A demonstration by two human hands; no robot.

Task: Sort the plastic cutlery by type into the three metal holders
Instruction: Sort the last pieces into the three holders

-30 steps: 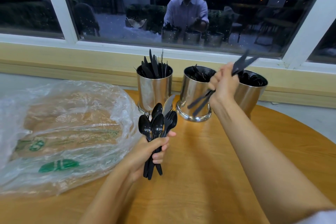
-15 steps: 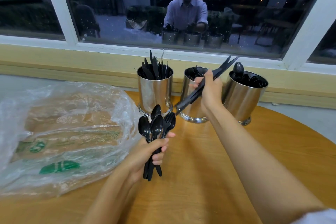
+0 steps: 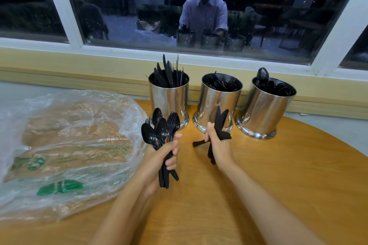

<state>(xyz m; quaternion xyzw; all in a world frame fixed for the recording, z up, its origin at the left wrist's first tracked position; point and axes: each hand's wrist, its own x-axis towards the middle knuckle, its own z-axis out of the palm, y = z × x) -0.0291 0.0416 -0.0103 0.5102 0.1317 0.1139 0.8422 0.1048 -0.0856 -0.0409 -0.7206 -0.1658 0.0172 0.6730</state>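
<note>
The left hand (image 3: pixel 157 159) gripped a bunch of black spoons and forks (image 3: pixel 159 131) by the handles, fingers curled tight around them and thumb across the front. The heads fanned upward and the handle ends stuck out below the fist. The bunch was held above the wooden table (image 3: pixel 278 185), just in front of the left holder (image 3: pixel 170 97).

The right hand (image 3: pixel 222 146) was closed around a few black knives (image 3: pixel 220 119), fingers wrapped over them. The blades pointed up in front of the middle holder (image 3: pixel 218 99), while the handles crossed and splayed out to the left and below the fist. How many knives it held could not be told.

3 shiny metal holders stood in a row at the far edge of the table, near each other but apart. The left holder had knives standing in it, the middle one held forks, and the right holder (image 3: pixel 265 105) held spoons, with 1 spoon (image 3: pixel 262 74) sticking up above the rim.

A clear plastic bag (image 3: pixel 65 145) with brown paper packets inside lay on the left of the table. Behind the holders, a dark window (image 3: pixel 139 6) reflected the person and the 3 holders.
</note>
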